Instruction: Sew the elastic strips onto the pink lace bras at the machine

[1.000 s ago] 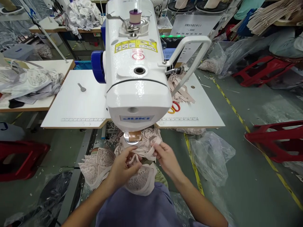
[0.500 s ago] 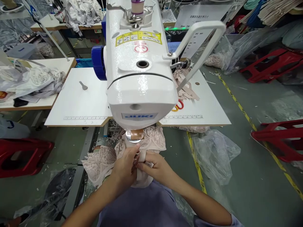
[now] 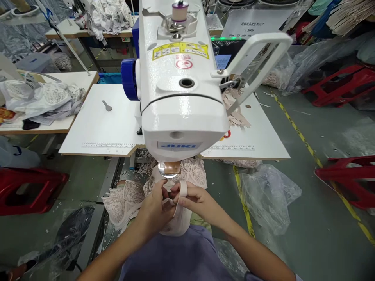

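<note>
A pale pink strap (image 3: 183, 189) loops up between my two hands, below the sewing machine's head (image 3: 183, 117). My right hand (image 3: 199, 201) is closed on the strap, with the loop passing over its fingers. Fingers curled, my left hand (image 3: 156, 208) pinches the strap's lower part close to the other hand. Beige lace bras (image 3: 125, 201) hang to the left of my hands, and more lace (image 3: 195, 171) lies under the machine's needle end. A smooth pale fabric piece (image 3: 178, 224) drapes below my fingers over my lap. The needle is hidden behind the machine head.
A white table (image 3: 102, 125) with printed rulers surrounds the machine. On it lie a small grey tool (image 3: 107, 105), beige strips (image 3: 237, 113) and red-handled scissors (image 3: 227, 134). Red stools (image 3: 32, 189) stand at both sides. A clear plastic bag (image 3: 268, 197) is on the floor at right.
The strap now stands up in a larger loop around my right fingers, which have shifted slightly right and opened a little. My view has moved slightly left.
</note>
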`<state>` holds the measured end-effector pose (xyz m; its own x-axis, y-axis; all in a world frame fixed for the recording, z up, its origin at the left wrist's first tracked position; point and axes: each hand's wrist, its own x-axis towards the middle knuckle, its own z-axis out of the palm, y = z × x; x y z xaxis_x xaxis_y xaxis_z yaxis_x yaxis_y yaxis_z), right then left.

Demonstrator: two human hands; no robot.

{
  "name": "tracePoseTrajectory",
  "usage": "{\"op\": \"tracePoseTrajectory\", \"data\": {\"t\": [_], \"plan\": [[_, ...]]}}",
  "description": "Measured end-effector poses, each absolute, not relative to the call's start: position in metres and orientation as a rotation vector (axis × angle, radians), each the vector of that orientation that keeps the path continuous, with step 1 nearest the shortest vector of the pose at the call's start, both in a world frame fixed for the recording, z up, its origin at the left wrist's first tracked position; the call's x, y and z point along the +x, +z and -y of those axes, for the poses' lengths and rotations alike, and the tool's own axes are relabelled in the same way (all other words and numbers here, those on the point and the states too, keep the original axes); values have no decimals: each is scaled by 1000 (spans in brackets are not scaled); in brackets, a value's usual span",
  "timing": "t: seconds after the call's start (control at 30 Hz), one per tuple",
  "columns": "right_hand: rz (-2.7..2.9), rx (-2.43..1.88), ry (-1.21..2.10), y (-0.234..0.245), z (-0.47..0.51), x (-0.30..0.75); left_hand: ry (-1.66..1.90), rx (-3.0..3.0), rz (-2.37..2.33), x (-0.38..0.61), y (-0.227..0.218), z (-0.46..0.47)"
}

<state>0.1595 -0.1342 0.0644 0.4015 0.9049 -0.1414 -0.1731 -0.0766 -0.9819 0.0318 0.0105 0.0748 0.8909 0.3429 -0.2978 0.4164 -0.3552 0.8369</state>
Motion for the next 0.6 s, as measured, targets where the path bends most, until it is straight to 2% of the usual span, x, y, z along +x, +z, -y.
{"op": "tracePoseTrajectory", "data": {"t": [0.17,0.33,0.43,0.6], "plan": [[935,-1460,1049,69,132,153,-77,2227,-479,31,61,-9],[1026,-1507,898,72,125,147,-72,2187,-424,31,63,-13],[946,-1458,837,71,122,147,-10,2080,-348,31,69,-16],[590,-1322,874,71,116,160,323,1851,-315,29,58,-7]]}}
